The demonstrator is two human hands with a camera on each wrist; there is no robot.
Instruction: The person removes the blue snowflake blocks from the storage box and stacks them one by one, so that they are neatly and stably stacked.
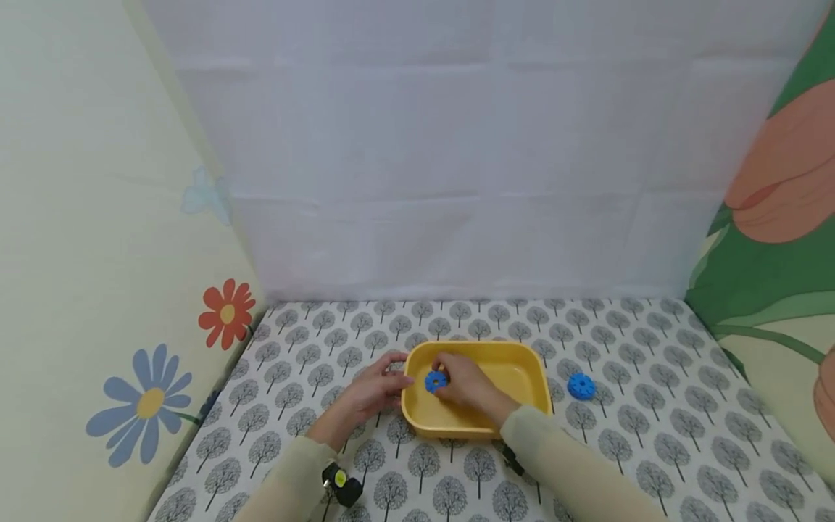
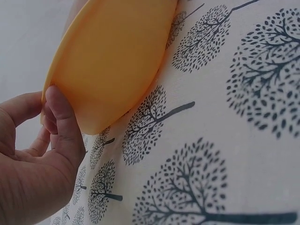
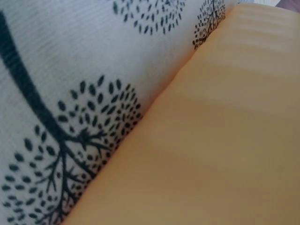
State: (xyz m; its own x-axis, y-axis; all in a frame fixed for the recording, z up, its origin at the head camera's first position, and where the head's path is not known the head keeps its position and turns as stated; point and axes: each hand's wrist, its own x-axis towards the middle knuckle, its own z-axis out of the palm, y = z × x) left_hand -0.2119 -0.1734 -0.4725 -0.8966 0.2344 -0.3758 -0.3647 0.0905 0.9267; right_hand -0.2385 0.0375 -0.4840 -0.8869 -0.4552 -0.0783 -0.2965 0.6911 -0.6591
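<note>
A yellow rectangular tray [image 1: 522, 391] with rounded corners stands on the cloth, its outer wall [image 2: 117, 51] filling much of the left wrist view. The left hand [image 1: 375, 388] is at its left end; thumb and fingers [image 2: 63, 117] hold the rim there. Over the tray, the right hand [image 1: 463, 380] reaches in from the right and pinches a small blue notched disc [image 1: 435, 381] with a hole in its middle. Whether the disc touches the tray floor cannot be told. The right wrist view shows the tray's side [image 3: 201, 150] but not the right hand's fingers.
Another blue notched piece [image 1: 581, 386] lies on the cloth, right of the tray. The tree-print cloth [image 1: 652, 435] covers the table. A white sheet [image 1: 457, 181] hangs behind, with flower-patterned panels on both sides.
</note>
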